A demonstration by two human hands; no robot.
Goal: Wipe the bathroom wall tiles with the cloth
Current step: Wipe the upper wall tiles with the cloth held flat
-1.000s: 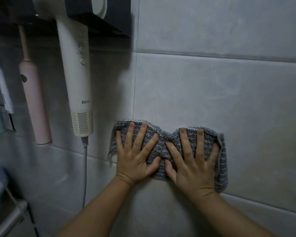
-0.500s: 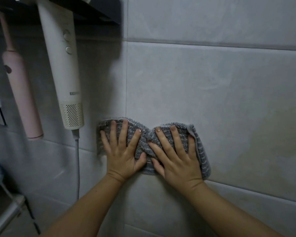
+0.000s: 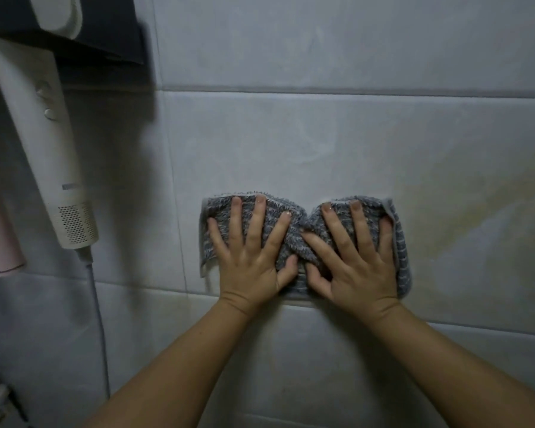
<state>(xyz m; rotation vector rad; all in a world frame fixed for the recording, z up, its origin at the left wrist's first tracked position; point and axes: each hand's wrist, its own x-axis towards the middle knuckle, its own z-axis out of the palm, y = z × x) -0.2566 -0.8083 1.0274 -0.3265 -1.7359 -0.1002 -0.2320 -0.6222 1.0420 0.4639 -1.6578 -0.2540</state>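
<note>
A grey striped cloth [image 3: 294, 239] lies flat against the pale grey wall tiles [image 3: 322, 143], bunched in the middle. My left hand [image 3: 250, 257] presses its left half with fingers spread. My right hand [image 3: 355, 264] presses its right half the same way, thumbs nearly touching. The cloth sits just above a horizontal grout line and just right of a vertical one. Much of the cloth is hidden under my hands.
A white hair dryer [image 3: 44, 149] hangs from a black shelf [image 3: 90, 41] at the upper left, its cord [image 3: 101, 329] running down the wall. A pink toothbrush handle [image 3: 0, 236] hangs at the far left. The tile right of the cloth shows yellowish staining [image 3: 464, 217].
Both hands have slid the cloth to the right along the wall, away from the hair dryer and past the vertical grout line. The hands stay pressed side by side.
</note>
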